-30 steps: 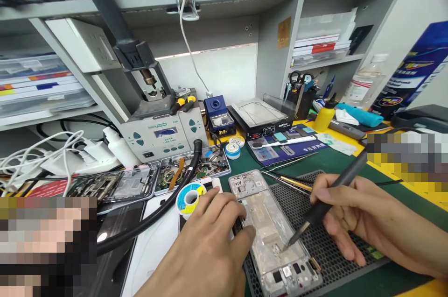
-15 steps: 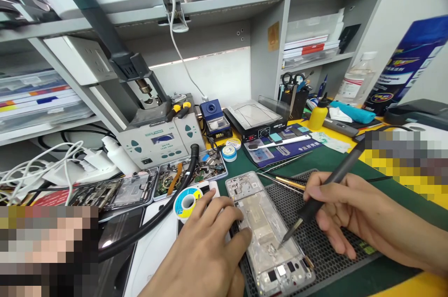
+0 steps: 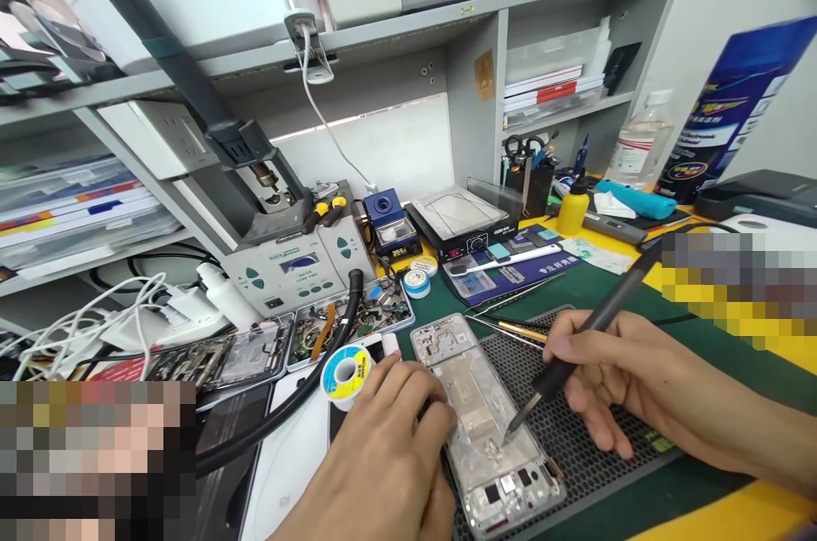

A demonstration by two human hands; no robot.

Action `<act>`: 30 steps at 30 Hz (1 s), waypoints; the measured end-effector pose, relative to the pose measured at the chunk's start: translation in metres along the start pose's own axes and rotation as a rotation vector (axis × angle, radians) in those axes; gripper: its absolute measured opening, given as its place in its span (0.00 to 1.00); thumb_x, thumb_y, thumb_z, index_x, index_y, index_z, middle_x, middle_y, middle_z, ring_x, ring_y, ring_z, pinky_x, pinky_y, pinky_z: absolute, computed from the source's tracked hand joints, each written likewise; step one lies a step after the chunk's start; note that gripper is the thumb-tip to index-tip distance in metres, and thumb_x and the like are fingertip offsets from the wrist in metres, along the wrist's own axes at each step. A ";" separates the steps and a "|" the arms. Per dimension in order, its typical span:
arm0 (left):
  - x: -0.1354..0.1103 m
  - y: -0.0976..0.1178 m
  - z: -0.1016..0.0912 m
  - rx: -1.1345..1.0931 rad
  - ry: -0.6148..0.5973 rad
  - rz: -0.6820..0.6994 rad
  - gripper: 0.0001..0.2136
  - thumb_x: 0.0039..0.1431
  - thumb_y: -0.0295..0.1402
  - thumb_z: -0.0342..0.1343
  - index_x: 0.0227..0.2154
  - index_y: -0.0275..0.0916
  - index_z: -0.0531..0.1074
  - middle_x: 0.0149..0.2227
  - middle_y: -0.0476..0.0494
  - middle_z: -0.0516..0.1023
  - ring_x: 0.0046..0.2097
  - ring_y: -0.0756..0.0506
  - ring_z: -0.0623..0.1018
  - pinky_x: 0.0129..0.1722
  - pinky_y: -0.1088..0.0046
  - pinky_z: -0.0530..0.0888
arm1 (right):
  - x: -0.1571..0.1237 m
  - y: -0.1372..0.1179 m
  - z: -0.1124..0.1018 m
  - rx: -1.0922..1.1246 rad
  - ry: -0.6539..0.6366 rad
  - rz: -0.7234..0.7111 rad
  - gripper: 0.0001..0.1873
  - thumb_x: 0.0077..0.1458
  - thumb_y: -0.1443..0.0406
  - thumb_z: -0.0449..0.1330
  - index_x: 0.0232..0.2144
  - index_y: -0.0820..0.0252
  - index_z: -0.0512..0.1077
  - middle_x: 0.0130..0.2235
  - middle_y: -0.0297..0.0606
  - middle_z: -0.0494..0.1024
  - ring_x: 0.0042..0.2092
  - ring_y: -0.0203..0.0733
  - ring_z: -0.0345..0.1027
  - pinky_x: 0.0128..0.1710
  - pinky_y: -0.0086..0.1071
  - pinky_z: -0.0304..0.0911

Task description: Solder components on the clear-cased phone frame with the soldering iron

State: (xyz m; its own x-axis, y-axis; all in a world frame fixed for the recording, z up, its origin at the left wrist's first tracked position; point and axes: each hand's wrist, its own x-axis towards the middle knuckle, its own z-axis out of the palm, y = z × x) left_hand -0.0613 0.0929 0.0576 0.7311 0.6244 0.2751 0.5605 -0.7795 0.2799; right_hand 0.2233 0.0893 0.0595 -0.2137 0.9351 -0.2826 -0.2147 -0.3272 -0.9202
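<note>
My right hand (image 3: 613,379) is closed round a black soldering iron (image 3: 555,371) like a pen. The iron's silver tip points down at the lower middle of a silvery phone frame (image 3: 469,388), at or just above its surface. That frame lies flat on a dark perforated mat (image 3: 600,456), with small black and white parts at its near end. My left hand (image 3: 389,447) steadies the frame's left edge, fingers bent and thumb against the side; some fingertips are hidden. Beside its knuckles is a solder spool (image 3: 345,375) with a blue and yellow label.
A hot-air station (image 3: 299,269) stands behind, with its black hose (image 3: 287,405) curving left of my hand. A tray of phone parts (image 3: 376,311), a heating plate (image 3: 463,218), tweezers (image 3: 511,298), a yellow bottle (image 3: 573,209) and a blue spray can (image 3: 734,107) surround the mat.
The view has shifted slightly. The iron's tip has moved a little left and nearer the middle of the frame. Both hands keep their hold.
</note>
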 end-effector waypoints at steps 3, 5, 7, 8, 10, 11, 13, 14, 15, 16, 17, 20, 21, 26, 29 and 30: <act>0.003 0.006 -0.003 -0.016 -0.049 -0.056 0.12 0.55 0.19 0.51 0.38 0.38 0.73 0.45 0.41 0.74 0.50 0.37 0.72 0.57 0.48 0.75 | 0.001 0.001 0.000 -0.011 0.000 0.001 0.17 0.54 0.57 0.75 0.26 0.57 0.72 0.22 0.37 0.82 0.18 0.40 0.75 0.14 0.23 0.70; 0.005 0.008 -0.002 -0.027 -0.080 -0.093 0.13 0.51 0.19 0.51 0.38 0.38 0.72 0.45 0.41 0.73 0.49 0.37 0.71 0.54 0.48 0.75 | 0.002 0.001 0.000 -0.011 0.000 0.001 0.16 0.52 0.60 0.75 0.26 0.57 0.72 0.22 0.37 0.82 0.18 0.40 0.75 0.14 0.23 0.69; 0.007 0.009 -0.002 -0.038 -0.095 -0.121 0.15 0.50 0.18 0.51 0.39 0.38 0.72 0.46 0.41 0.72 0.50 0.37 0.70 0.53 0.49 0.75 | 0.002 0.002 0.000 -0.010 -0.004 -0.001 0.15 0.52 0.60 0.75 0.26 0.57 0.72 0.22 0.37 0.82 0.18 0.41 0.75 0.14 0.23 0.69; 0.008 0.009 -0.003 -0.040 -0.099 -0.136 0.15 0.50 0.18 0.51 0.39 0.38 0.72 0.46 0.41 0.71 0.50 0.36 0.69 0.53 0.48 0.75 | 0.002 0.002 0.000 -0.010 -0.007 -0.001 0.15 0.51 0.60 0.75 0.26 0.57 0.72 0.22 0.37 0.82 0.18 0.41 0.75 0.14 0.23 0.70; 0.010 0.010 -0.003 -0.051 -0.102 -0.152 0.14 0.51 0.18 0.50 0.39 0.38 0.71 0.45 0.42 0.70 0.50 0.37 0.69 0.52 0.47 0.74 | 0.002 0.003 0.000 -0.011 -0.007 -0.003 0.16 0.51 0.59 0.76 0.26 0.57 0.72 0.22 0.37 0.82 0.18 0.41 0.75 0.14 0.23 0.69; 0.012 0.011 -0.003 -0.061 -0.106 -0.159 0.14 0.50 0.18 0.51 0.39 0.38 0.71 0.45 0.42 0.70 0.49 0.37 0.68 0.52 0.47 0.74 | 0.002 0.003 0.000 -0.008 -0.005 -0.005 0.17 0.52 0.58 0.76 0.26 0.57 0.73 0.22 0.37 0.82 0.18 0.41 0.75 0.14 0.23 0.69; 0.013 0.011 -0.004 -0.086 -0.122 -0.178 0.13 0.50 0.18 0.51 0.37 0.39 0.69 0.44 0.43 0.69 0.49 0.37 0.68 0.51 0.47 0.74 | 0.002 0.004 0.000 -0.005 -0.003 -0.014 0.18 0.53 0.56 0.76 0.26 0.57 0.73 0.21 0.37 0.82 0.18 0.41 0.75 0.13 0.23 0.69; 0.013 0.011 -0.004 -0.097 -0.131 -0.188 0.13 0.50 0.18 0.52 0.37 0.39 0.69 0.44 0.43 0.69 0.49 0.37 0.68 0.51 0.48 0.74 | 0.002 0.004 0.000 -0.007 -0.007 -0.020 0.19 0.54 0.54 0.76 0.26 0.57 0.73 0.21 0.37 0.82 0.18 0.41 0.75 0.13 0.23 0.69; 0.014 0.011 -0.004 -0.103 -0.138 -0.198 0.13 0.49 0.18 0.52 0.36 0.39 0.69 0.44 0.43 0.69 0.49 0.37 0.68 0.50 0.48 0.74 | 0.002 0.005 0.000 -0.010 -0.013 -0.024 0.19 0.54 0.54 0.76 0.26 0.58 0.73 0.21 0.37 0.82 0.18 0.41 0.75 0.13 0.23 0.69; 0.013 0.011 -0.004 -0.103 -0.140 -0.204 0.13 0.49 0.18 0.52 0.36 0.39 0.68 0.44 0.44 0.69 0.49 0.37 0.68 0.50 0.48 0.74 | 0.002 0.005 0.000 -0.013 -0.018 -0.028 0.20 0.55 0.53 0.75 0.26 0.58 0.73 0.21 0.38 0.82 0.18 0.41 0.75 0.14 0.23 0.69; 0.013 0.011 -0.004 -0.101 -0.139 -0.207 0.13 0.49 0.18 0.52 0.36 0.39 0.68 0.44 0.44 0.68 0.49 0.37 0.68 0.50 0.48 0.74 | 0.003 0.005 0.000 -0.014 -0.020 -0.029 0.20 0.55 0.53 0.75 0.26 0.58 0.73 0.22 0.38 0.82 0.18 0.40 0.75 0.14 0.23 0.69; 0.010 0.012 -0.008 -0.103 -0.122 -0.188 0.13 0.51 0.18 0.53 0.38 0.39 0.69 0.44 0.43 0.69 0.49 0.38 0.69 0.51 0.48 0.74 | 0.003 0.004 0.000 -0.013 -0.010 -0.029 0.19 0.55 0.53 0.75 0.27 0.58 0.74 0.22 0.37 0.82 0.19 0.41 0.76 0.14 0.23 0.70; 0.009 0.012 -0.010 -0.108 -0.120 -0.173 0.13 0.52 0.18 0.52 0.39 0.39 0.70 0.44 0.43 0.70 0.49 0.38 0.70 0.51 0.49 0.75 | 0.003 0.004 0.001 -0.014 -0.004 -0.026 0.19 0.55 0.53 0.75 0.27 0.58 0.74 0.22 0.37 0.82 0.19 0.41 0.75 0.14 0.23 0.70; 0.006 0.009 -0.015 -0.085 -0.085 -0.087 0.14 0.55 0.20 0.52 0.41 0.40 0.76 0.47 0.44 0.75 0.53 0.39 0.74 0.60 0.49 0.74 | 0.000 0.001 0.001 -0.016 -0.001 -0.004 0.16 0.51 0.59 0.76 0.26 0.58 0.72 0.22 0.36 0.82 0.18 0.40 0.75 0.14 0.23 0.69; 0.003 0.001 -0.006 -0.009 -0.020 0.013 0.17 0.54 0.21 0.53 0.44 0.41 0.79 0.47 0.45 0.78 0.52 0.40 0.76 0.68 0.46 0.68 | 0.000 0.000 0.000 -0.020 -0.019 -0.002 0.16 0.51 0.60 0.75 0.25 0.58 0.72 0.22 0.36 0.82 0.18 0.40 0.75 0.14 0.23 0.69; 0.002 -0.003 -0.001 0.014 0.019 0.063 0.18 0.54 0.22 0.53 0.44 0.41 0.79 0.47 0.45 0.79 0.51 0.40 0.77 0.69 0.46 0.67 | 0.000 -0.001 -0.001 -0.023 -0.022 -0.001 0.15 0.51 0.60 0.75 0.26 0.58 0.72 0.22 0.36 0.82 0.19 0.40 0.76 0.15 0.23 0.69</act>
State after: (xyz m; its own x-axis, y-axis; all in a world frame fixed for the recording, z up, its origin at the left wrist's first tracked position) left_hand -0.0624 0.0963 0.0585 0.7574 0.5752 0.3091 0.5193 -0.8175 0.2490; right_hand 0.2240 0.0896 0.0600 -0.2349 0.9321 -0.2756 -0.1929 -0.3226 -0.9267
